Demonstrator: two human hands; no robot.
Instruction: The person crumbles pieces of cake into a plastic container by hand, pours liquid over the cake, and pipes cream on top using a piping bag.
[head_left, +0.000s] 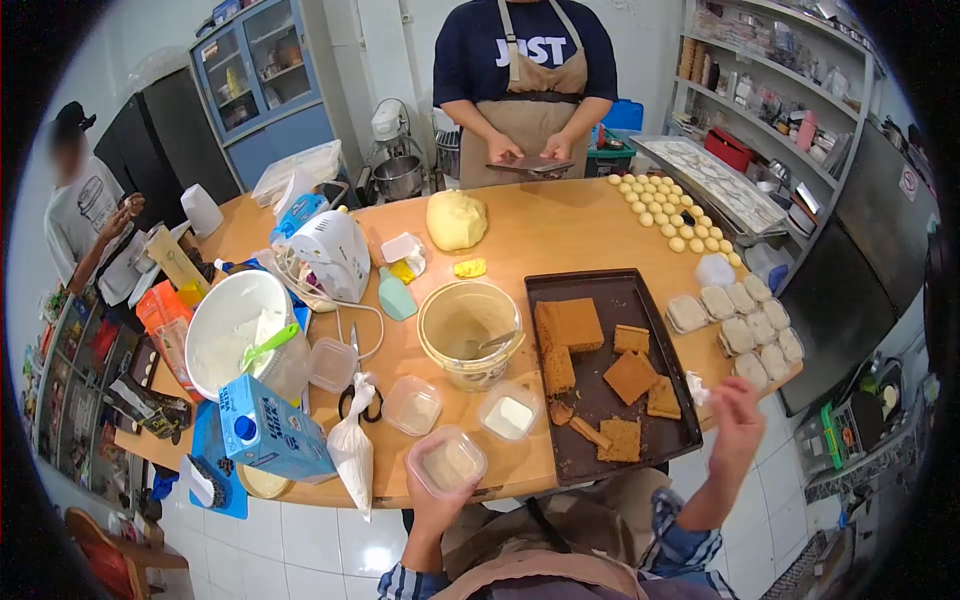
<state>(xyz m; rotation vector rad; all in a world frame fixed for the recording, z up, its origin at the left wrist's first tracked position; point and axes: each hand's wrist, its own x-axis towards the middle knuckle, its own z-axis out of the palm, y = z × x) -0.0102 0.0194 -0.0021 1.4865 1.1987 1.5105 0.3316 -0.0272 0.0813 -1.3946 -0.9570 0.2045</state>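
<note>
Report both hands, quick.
Left hand: closed around a small clear tub.
Right hand: raised near the dark tray, nothing visible in it; fingers too blurred to tell open from closed.

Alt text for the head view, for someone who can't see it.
The left hand holds a tub at the edge of a table; the right hand is raised beside a tray of cake pieces. Opposite, a person holds a flat device.

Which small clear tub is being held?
The tub at the near edge of the table, in the left hand; the similar ones nearby stand on the table untouched.
</note>
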